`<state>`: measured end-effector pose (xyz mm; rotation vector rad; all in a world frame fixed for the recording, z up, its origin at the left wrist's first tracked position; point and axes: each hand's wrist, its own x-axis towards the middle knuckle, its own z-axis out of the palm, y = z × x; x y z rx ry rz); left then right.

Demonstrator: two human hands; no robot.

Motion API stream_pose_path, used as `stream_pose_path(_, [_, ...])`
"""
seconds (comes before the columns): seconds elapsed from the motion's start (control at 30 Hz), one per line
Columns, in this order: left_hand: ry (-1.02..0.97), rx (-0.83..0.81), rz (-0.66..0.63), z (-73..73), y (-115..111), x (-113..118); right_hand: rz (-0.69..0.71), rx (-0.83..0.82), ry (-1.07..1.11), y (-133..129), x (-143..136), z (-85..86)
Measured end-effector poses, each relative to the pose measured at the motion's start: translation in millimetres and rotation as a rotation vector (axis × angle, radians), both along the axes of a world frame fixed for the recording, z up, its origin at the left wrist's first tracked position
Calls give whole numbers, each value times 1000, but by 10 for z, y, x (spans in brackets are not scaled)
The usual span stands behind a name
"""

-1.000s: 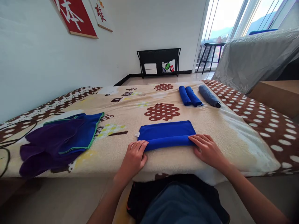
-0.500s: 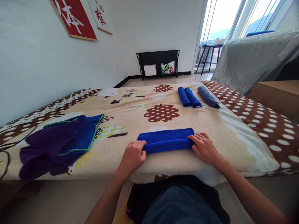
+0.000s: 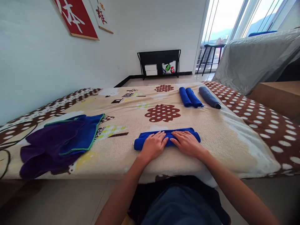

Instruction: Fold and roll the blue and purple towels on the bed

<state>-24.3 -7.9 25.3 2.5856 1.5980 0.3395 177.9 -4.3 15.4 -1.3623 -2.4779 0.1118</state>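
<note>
A blue towel [image 3: 140, 144] lies partly rolled on the blanket, close to the bed's front edge. Its near side forms a roll, and a flat strip shows behind it. My left hand [image 3: 154, 143] rests on the middle of the roll with fingers stretched forward. Beside it, my right hand [image 3: 186, 142] lies on the roll too, fingers extended and a little apart. Both palms press from above, and neither hand grips. Further back on the right are two rolled blue towels [image 3: 191, 97] side by side and one grey-blue roll [image 3: 209, 97].
A purple cloth [image 3: 50, 143] and a green-edged blue cloth [image 3: 90, 132] lie loosely heaped on the left. The patterned blanket [image 3: 131, 118] covers the bed. A black cable [image 3: 8, 157] is at the far left. A black shelf [image 3: 159, 56] stands by the back wall.
Both hands have let go of the towel's ends and moved inward to its middle, now lying flat on it. The near fold has become a thicker roll, further from me.
</note>
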Motion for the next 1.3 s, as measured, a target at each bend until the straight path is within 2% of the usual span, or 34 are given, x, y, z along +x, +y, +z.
stream_pose_path(0.27, [60, 44, 251, 36, -105, -499, -218, 17, -17, 27, 506, -90])
stream_pose_path(0.33, [98, 72, 316, 54, -134, -505, -255, 28, -48, 16, 521, -77])
stream_pose_path(0.4, [124, 95, 343, 73, -123, -409, -241, 44, -81, 18, 445, -44])
stream_pose_path(0.43, [120, 87, 311, 81, -100, -329, -206, 45, -87, 25, 377, -24])
stream_pose_path(0.57, [48, -43, 25, 85, 66, 37, -19, -12, -61, 98, 65, 36])
stream_pose_path(0.63, [36, -80, -16, 68, 136, 135, -2, -47, -65, 139, -18, 46])
stream_pose_path(0.7, [33, -84, -3, 46, 161, 139, -7, -65, -73, 163, -25, 45])
stream_pose_path(0.93, [-8, -7, 116, 25, 4, -146, -108, -41, -82, 163, 260, -16])
stream_pose_path(1.13, [-30, 112, 253, -29, -85, -470, -173, 0, -36, 216, 709, -201])
stream_pose_path(1.2, [-43, 165, 298, -84, -108, -596, -180, 65, -28, 195, 814, -275])
stream_pose_path(1.3, [-37, 320, 314, -166, -178, -744, -247, 282, -1, 81, 887, -357])
